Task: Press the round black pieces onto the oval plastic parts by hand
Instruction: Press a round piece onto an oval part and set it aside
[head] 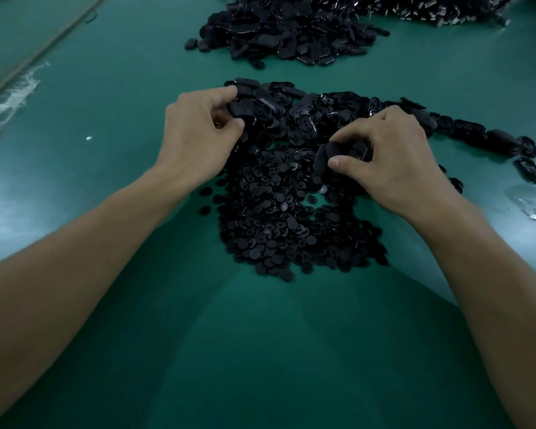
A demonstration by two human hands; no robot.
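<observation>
A heap of small round black pieces lies on the green table in front of me. Behind it spreads a band of black oval plastic parts, trailing off to the right. My left hand is at the band's left end, thumb and fingers pinching one oval part. My right hand hovers over the near edge of the ovals and grips a dark oval part between thumb and fingers. Whether a round piece sits under its fingers is hidden.
A big pile of black oval parts lies at the back of the table. A clear plastic scrap rests at the right edge. A strip with white residue runs along the far left.
</observation>
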